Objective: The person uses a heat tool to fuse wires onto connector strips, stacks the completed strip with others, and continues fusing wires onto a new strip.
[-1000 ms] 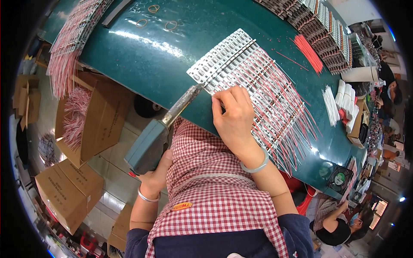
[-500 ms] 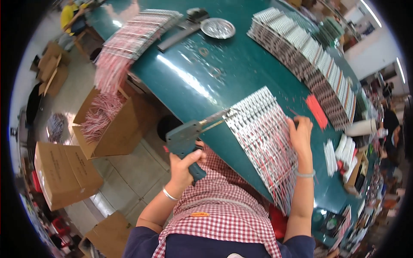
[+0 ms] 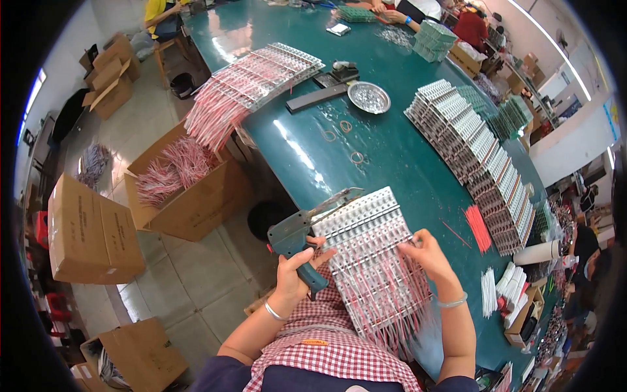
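Observation:
My left hand [image 3: 294,274] is wrapped round the grip of a dark green pistol-shaped tool [image 3: 287,236] with a long thin metal nose. The nose tip reaches just over the top left of a grey panel [image 3: 359,225] made of rows of small parts. Some fingers of that hand extend to the panel's left edge. Opposite, my right hand [image 3: 428,255] pinches the panel's right edge between thumb and fingers. Many red and white wires [image 3: 392,307] hang from the panel toward my checked apron, over the table's edge.
A similar wired stack [image 3: 261,75] lies at the far left of the green table [image 3: 385,153]. Beside it are a metal dish [image 3: 369,98] and a dark bar [image 3: 317,98]. Panel stacks [image 3: 467,150], red strips [image 3: 477,228] and a white bottle [image 3: 537,253] line the right. A wire-filled carton [image 3: 196,212] stands left.
The panel has turned more square to me and its wires hang lower. My right hand has shifted to a pinch on its edge. The view has swung, showing more of the far table.

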The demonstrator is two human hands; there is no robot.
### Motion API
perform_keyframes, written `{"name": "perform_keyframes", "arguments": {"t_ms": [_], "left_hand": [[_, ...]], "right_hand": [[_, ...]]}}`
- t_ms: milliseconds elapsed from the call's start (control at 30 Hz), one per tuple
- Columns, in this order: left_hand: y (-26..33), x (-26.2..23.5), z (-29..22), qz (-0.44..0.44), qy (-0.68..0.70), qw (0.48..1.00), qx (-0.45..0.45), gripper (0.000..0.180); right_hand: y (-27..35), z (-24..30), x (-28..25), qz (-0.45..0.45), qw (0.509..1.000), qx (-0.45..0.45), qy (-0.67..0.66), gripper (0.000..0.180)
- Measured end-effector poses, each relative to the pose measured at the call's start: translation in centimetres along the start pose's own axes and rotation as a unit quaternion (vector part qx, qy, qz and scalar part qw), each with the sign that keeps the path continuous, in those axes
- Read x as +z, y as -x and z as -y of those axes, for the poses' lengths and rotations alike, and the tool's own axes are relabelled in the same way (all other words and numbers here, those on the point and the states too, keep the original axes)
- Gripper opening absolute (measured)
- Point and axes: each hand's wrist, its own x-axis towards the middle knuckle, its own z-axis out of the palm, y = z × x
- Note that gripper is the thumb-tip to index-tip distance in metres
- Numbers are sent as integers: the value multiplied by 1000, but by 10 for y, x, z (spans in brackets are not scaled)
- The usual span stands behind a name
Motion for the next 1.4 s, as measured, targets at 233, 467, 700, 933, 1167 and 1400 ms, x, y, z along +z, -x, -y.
{"name": "perform_keyframes", "arguments": {"t_ms": [233,467,700,933,1167,1400], "left_hand": [[-6,-19,-62,-14,57,992,109,21],[12,-66,-147,-101,-12,916,388,34],[52,-90,-158,-161,-106,879,437,33],[42,-94,-131,-236,-107,896,360,34],[2,-78,-112,-124,-176,934,285,28],[-31,-43,-81,-70,-196,957,201,29]], "right_hand": [[-47,87,65,63,992,-106,2,37],[-211,230,150,121,972,-142,-145,15],[-316,303,295,-15,893,-130,-431,20],[-305,288,272,180,920,-161,-309,44],[-264,219,60,-318,759,-500,272,30],[-159,100,-146,-441,686,-246,524,70]]}}
